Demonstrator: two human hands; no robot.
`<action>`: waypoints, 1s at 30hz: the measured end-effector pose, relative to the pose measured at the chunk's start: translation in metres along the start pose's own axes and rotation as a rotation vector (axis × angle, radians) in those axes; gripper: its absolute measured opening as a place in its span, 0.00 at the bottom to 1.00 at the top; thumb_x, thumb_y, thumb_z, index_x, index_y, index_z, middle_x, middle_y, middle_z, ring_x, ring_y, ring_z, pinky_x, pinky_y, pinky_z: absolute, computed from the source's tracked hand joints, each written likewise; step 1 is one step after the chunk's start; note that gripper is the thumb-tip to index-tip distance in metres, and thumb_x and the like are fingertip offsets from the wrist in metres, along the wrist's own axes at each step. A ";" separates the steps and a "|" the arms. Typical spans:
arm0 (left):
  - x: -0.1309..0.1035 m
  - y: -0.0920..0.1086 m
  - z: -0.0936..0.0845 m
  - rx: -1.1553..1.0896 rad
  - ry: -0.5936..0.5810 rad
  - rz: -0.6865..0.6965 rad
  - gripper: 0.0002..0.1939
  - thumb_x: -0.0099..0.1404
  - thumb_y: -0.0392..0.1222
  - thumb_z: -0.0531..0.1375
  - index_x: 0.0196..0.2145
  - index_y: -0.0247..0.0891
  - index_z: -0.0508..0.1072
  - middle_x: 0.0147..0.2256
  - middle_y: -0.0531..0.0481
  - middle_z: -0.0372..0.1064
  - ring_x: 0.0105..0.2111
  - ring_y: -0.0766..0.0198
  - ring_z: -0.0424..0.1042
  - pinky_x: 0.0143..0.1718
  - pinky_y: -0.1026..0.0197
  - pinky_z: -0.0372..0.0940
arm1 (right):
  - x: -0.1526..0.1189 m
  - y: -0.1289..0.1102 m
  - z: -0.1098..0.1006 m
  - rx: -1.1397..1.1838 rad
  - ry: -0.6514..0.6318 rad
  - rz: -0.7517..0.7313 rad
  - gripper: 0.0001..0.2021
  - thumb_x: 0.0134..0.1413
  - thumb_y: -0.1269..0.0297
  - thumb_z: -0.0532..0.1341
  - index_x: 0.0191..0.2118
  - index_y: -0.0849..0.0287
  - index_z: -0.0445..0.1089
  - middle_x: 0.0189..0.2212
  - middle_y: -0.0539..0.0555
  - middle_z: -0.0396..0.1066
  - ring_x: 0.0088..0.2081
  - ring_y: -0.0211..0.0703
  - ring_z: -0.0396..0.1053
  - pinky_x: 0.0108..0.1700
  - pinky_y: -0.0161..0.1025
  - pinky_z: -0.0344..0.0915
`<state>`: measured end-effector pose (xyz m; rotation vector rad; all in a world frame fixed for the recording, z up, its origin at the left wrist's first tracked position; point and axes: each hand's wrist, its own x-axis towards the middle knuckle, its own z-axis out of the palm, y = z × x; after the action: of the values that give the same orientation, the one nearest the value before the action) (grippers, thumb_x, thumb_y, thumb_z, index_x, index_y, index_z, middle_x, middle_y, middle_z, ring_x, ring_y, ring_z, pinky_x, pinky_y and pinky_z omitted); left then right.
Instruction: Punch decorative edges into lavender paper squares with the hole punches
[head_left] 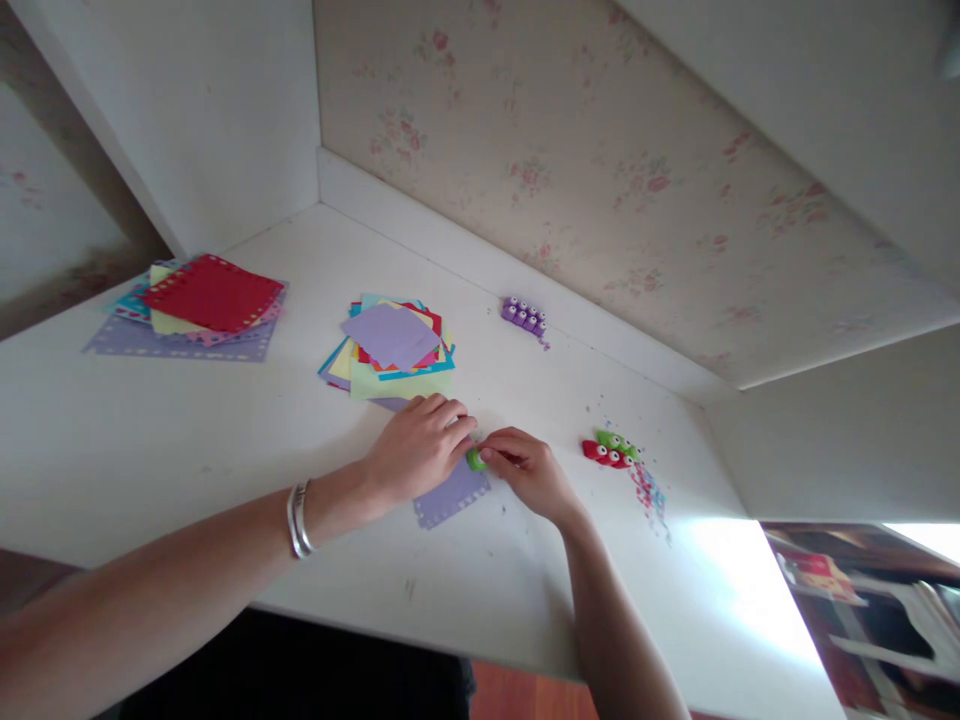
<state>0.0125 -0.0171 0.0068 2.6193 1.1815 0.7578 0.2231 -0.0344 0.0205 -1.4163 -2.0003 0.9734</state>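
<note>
A small green piece (475, 459) with a white spot sits between my two hands, over a purple sheet with a punched edge (452, 497). My right hand (529, 470) is closed, its thumb and index finger pinching the green piece at its right side. From the left, my left hand (427, 445) rests on the purple sheet with its fingers bent together, the fingertips next to the green piece; what they hold, if anything, is hidden. Silver bangles circle the left wrist.
Coloured paper sheets (394, 338) are stacked behind my left hand. Another stack with a red punched sheet (214, 293) lies farther left. Purple pieces with eyes (524, 316) stand near the wall. Red and green pieces (609, 450) lie right, beside scattered paper bits (649, 492).
</note>
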 end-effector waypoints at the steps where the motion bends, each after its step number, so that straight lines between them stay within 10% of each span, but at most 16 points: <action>1: -0.003 0.002 -0.002 0.014 -0.001 -0.006 0.10 0.71 0.42 0.53 0.38 0.38 0.73 0.38 0.46 0.71 0.42 0.54 0.69 0.44 0.52 0.62 | 0.002 -0.001 -0.002 -0.011 -0.020 0.003 0.08 0.61 0.62 0.61 0.35 0.56 0.76 0.37 0.53 0.73 0.35 0.39 0.71 0.35 0.34 0.65; 11: -0.024 0.009 0.014 -0.003 -0.100 0.026 0.18 0.69 0.44 0.53 0.53 0.38 0.70 0.54 0.44 0.69 0.58 0.54 0.62 0.65 0.46 0.42 | 0.002 -0.012 -0.021 -0.157 -0.175 0.024 0.09 0.62 0.61 0.59 0.37 0.54 0.77 0.33 0.51 0.73 0.32 0.37 0.70 0.35 0.34 0.65; 30: -0.024 0.001 0.021 -0.178 -0.154 0.070 0.19 0.66 0.46 0.57 0.54 0.45 0.70 0.61 0.48 0.63 0.63 0.54 0.57 0.67 0.44 0.31 | 0.002 -0.019 -0.026 -0.160 -0.231 0.119 0.11 0.60 0.60 0.59 0.35 0.56 0.78 0.29 0.52 0.76 0.30 0.39 0.71 0.34 0.35 0.67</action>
<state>0.0109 -0.0345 -0.0202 2.5302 0.9405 0.6285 0.2305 -0.0295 0.0513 -1.5861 -2.2241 1.0929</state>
